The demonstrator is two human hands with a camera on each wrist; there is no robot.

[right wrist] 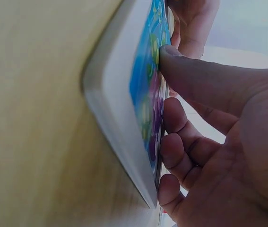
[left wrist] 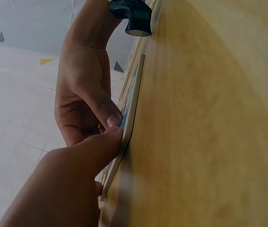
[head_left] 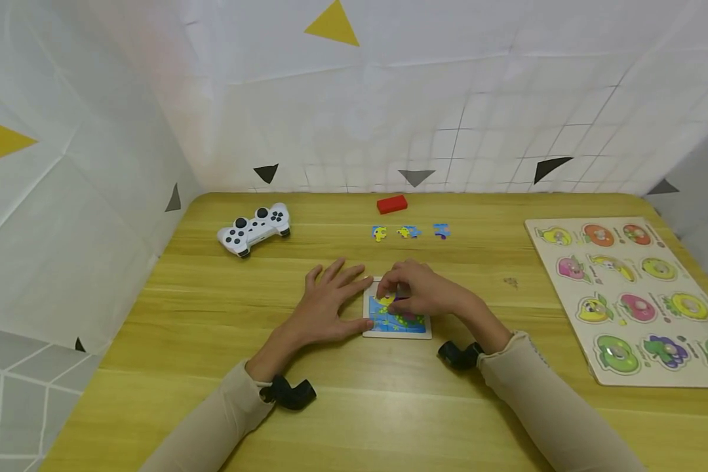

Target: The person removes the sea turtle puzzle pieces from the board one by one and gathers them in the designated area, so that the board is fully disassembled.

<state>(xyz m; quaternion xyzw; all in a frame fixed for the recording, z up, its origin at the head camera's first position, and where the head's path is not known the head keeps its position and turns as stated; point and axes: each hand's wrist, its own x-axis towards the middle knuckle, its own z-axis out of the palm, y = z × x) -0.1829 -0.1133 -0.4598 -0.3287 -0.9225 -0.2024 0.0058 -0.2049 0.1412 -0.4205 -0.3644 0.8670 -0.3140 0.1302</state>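
A small jigsaw puzzle [head_left: 396,324] in a pale frame lies flat on the table, its picture blue with yellow, green and purple. With fingers spread, my left hand [head_left: 324,311] lies at the frame's left side, thumb touching the near left edge. My right hand [head_left: 419,290] is over the upper part of the puzzle, fingers curled, thumb and index finger at either side of a yellow puzzle piece [head_left: 386,300]. In the right wrist view the right thumb [right wrist: 171,53] touches the picture. The hand partly hides the puzzle's top right.
Three loose puzzle pieces [head_left: 410,232] lie beyond the frame, with a red block [head_left: 392,204] behind them. A white game controller [head_left: 255,229] is at the far left. On the right lies a large wooden fruit board [head_left: 616,328]. A white curtain [head_left: 354,131] hangs behind the table.
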